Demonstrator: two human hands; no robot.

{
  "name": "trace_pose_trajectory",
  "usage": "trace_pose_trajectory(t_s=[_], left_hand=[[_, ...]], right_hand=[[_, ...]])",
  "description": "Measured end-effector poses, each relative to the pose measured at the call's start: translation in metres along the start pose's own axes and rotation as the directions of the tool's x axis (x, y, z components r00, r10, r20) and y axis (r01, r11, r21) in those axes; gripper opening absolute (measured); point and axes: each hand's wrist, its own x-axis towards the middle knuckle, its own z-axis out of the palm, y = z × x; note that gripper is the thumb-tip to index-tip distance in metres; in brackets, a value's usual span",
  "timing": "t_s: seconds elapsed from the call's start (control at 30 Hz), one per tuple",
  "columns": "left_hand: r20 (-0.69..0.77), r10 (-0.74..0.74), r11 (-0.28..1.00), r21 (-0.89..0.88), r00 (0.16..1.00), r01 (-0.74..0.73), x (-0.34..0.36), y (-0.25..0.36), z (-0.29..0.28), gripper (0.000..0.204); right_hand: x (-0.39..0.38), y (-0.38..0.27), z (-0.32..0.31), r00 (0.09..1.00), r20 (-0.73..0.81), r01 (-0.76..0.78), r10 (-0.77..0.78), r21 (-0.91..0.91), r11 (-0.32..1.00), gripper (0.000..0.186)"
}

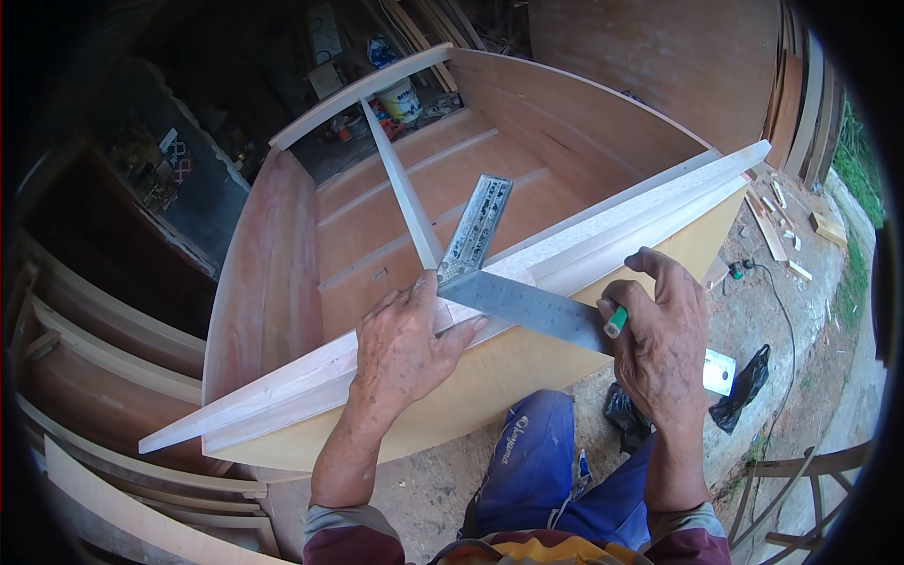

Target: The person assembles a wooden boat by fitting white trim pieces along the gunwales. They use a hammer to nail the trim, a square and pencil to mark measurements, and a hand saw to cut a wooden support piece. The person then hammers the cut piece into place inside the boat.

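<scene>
My left hand [403,344] lies on the pale wooden rail [311,377] of a large plywood frame. Its thumb is spread, and its fingertips reach the corner of a metal try square [527,306]. The square's thick stock [478,221] points away over the inside of the frame, and its blade runs across the rail toward my right hand [664,344]. A green pencil [617,322] is pinched in my right hand, its blunt end showing; the tip is hidden. My right forefinger is raised and bent. A narrow wooden strip [400,179] meets the rail beside my left fingers.
Curved wooden pieces [122,330] are stacked at left. A white bucket [400,102] stands behind the frame. Wood offcuts [767,226], a cable [786,320] and a black plastic bag [741,388] lie on the ground at right. Plywood sheets [669,66] lean at the back.
</scene>
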Motion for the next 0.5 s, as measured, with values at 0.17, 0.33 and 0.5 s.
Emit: trace_pose_trajectory(t_s=[0.17,0.33,0.5], left_hand=[[0.106,-0.079,0.995,-0.047,0.991,0.085,0.005,0.002,-0.008,0.065],[0.129,-0.082,0.995,-0.05,0.988,0.089,0.006,0.002,-0.008,0.065],[0.127,-0.03,0.997,-0.072,0.991,0.04,0.009,0.0,-0.008,0.066]], right_hand=[[-0.01,0.007,0.0,0.969,0.224,0.117,-0.104,-0.046,0.992,0.019],[-0.004,0.006,-0.005,0.901,0.365,0.269,-0.234,-0.048,0.962,0.046],[0.0,0.03,0.012,0.939,0.322,0.171,-0.121,-0.132,0.976,0.05]])
